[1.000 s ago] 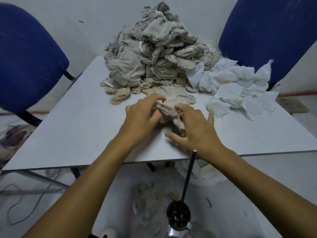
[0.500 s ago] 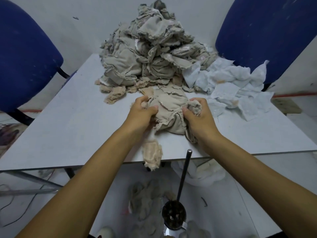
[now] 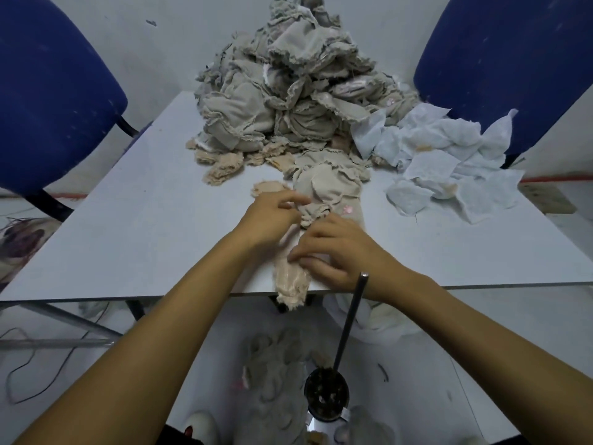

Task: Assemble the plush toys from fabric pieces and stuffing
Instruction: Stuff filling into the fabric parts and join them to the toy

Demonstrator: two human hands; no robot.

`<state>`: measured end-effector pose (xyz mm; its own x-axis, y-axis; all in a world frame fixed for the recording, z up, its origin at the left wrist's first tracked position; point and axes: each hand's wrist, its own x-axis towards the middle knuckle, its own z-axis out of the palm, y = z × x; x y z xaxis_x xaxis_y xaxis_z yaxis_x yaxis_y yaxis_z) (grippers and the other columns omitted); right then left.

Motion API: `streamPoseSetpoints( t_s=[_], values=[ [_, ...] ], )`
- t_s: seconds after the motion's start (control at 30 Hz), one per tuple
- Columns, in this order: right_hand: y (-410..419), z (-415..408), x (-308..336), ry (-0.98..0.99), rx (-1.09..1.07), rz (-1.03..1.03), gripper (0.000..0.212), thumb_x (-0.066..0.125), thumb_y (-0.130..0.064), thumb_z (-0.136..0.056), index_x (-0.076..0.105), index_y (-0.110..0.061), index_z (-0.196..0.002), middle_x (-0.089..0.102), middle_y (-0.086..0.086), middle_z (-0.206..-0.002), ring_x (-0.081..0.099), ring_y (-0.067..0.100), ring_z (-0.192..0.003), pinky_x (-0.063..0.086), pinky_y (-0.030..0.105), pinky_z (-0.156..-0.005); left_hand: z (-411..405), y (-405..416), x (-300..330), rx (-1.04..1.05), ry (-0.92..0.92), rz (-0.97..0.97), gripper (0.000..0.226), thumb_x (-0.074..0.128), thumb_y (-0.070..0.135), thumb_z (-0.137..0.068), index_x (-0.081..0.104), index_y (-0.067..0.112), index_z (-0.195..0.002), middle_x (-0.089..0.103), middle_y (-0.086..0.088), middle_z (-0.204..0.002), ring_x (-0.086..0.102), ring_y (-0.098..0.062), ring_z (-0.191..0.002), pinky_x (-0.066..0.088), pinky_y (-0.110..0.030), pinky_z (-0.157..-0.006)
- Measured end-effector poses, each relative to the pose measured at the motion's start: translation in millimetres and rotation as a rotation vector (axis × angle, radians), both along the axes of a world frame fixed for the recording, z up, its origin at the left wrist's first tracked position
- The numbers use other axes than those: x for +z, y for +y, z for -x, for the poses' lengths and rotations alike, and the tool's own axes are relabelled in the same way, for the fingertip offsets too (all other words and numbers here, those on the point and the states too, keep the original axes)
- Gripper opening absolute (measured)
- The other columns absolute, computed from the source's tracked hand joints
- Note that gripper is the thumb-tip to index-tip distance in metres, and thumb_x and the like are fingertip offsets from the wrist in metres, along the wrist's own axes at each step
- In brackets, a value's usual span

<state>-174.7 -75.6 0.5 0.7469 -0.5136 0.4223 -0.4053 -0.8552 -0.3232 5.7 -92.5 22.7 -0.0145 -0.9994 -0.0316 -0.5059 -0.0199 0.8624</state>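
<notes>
A pale grey table [image 3: 128,239] stands against a white wall, a blue chair [image 3: 48,91] beyond its far-left corner. The left hand [image 3: 268,216] pinches the beige plush skin [image 3: 321,191] mid-table; its tan limb [image 3: 290,284] droops over the near edge. The right hand [image 3: 340,252], fingers curled, presses that limb. A fabric heap [image 3: 288,91] fills the far edge, white pieces [image 3: 449,162] at far right.

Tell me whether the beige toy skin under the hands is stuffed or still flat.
Still flat: the toy skin lies limp and wrinkled on the table, one end drooping over the edge.
</notes>
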Motion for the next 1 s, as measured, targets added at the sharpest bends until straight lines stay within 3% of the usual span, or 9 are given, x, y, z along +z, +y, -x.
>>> streamPoseSetpoints(
  t_s=[0.07,0.17,0.27,0.37,0.53,0.63,0.77,0.87,1.0],
  values=[
    [-2,2,-3,0.12,-0.027,-0.085,0.03,0.056,-0.048,-0.096,0.071,-0.033,-0.118,0.062,-0.011,-0.109,0.051,0.018,-0.101,0.042,0.043,-0.09,-9,0,5,-0.022,0.05,-0.027,0.037,0.053,-0.011,-0.085,0.069,0.021,-0.095,0.063,-0.002,-0.094,0.059,-0.003,-0.076,0.043,-0.008,-0.057],
    [-5,2,-3,0.182,-0.071,-0.1,0.041,0.054,-0.063,-0.09,0.069,-0.038,-0.12,0.061,-0.013,-0.111,0.051,0.016,-0.103,0.039,0.042,-0.092,-25,3,9,-0.1,-0.004,-0.129,0.022,0.06,-0.007,-0.085,0.064,0.014,-0.087,0.067,-0.012,-0.084,0.061,-0.017,-0.072,0.046,-0.027,-0.062],
    [-5,-2,-3,0.084,-0.172,-0.108,0.03,0.065,-0.052,-0.088,0.073,-0.028,-0.104,0.062,-0.006,-0.101,0.052,0.017,-0.096,0.042,0.043,-0.087,-31,5,11,-0.203,-0.13,-0.149,0.007,0.066,0.013,-0.091,0.07,0.015,-0.085,0.07,-0.001,-0.077,0.061,-0.012,-0.07,0.046,-0.031,-0.068],
    [-8,-2,0,0.035,-0.266,-0.096,0.019,0.072,-0.039,-0.087,0.07,-0.021,-0.091,0.06,-0.002,-0.089,0.054,0.019,-0.088,0.044,0.043,-0.082,-32,9,14,-0.309,-0.26,-0.17,0.007,0.073,0.032,-0.089,0.073,0.026,-0.093,0.07,0.007,-0.084,0.061,-0.011,-0.08,0.047,-0.03,-0.075],
    [-7,1,3,-0.032,-0.345,-0.128,0.017,0.074,-0.032,-0.087,0.067,-0.016,-0.087,0.061,-0.001,-0.083,0.053,0.018,-0.083,0.045,0.04,-0.078,-22,15,11,-0.25,-0.415,-0.13,0.035,0.081,0.037,-0.079,0.062,0.031,-0.108,0.065,0.006,-0.089,0.06,-0.012,-0.081,0.045,-0.028,-0.07],
    [-4,3,3,-0.098,-0.331,-0.159,0.02,0.076,-0.024,-0.085,0.062,-0.018,-0.097,0.06,-0.007,-0.082,0.051,0.012,-0.077,0.044,0.033,-0.071,-17,15,8,-0.223,-0.356,-0.081,0.021,0.078,0.032,-0.084,0.063,0.031,-0.098,0.064,0.007,-0.086,0.06,-0.012,-0.078,0.044,-0.027,-0.068],
    [-7,9,3,-0.026,-0.344,-0.192,0.041,0.074,-0.033,-0.087,0.061,-0.025,-0.125,0.056,-0.007,-0.097,0.046,0.007,-0.085,0.036,0.025,-0.074,-11,15,7,-0.26,-0.328,-0.016,0.009,0.075,0.025,-0.088,0.066,0.024,-0.085,0.062,0.01,-0.081,0.056,-0.007,-0.072,0.038,-0.022,-0.061],
    [-9,15,12,-0.077,-0.295,-0.325,0.025,0.075,-0.038,-0.083,0.064,-0.036,-0.106,0.047,-0.008,-0.094,0.046,0.005,-0.081,0.04,0.023,-0.074,-9,16,12,-0.254,0.0,-0.014,0.01,0.068,0.008,-0.092,0.068,0.013,-0.083,0.059,0.018,-0.058,0.051,0.003,-0.053,0.039,-0.014,-0.054],
    [-8,29,32,-0.117,-0.142,-0.531,0.024,0.075,-0.04,-0.078,0.066,-0.035,-0.1,0.047,-0.002,-0.093,0.046,0.004,-0.076,0.039,0.015,-0.071,-5,19,16,-0.285,0.13,0.05,0.017,0.059,0.008,-0.098,0.062,0.018,-0.084,0.057,0.014,-0.07,0.049,-0.001,-0.064,0.043,-0.022,-0.062]
  ],
)
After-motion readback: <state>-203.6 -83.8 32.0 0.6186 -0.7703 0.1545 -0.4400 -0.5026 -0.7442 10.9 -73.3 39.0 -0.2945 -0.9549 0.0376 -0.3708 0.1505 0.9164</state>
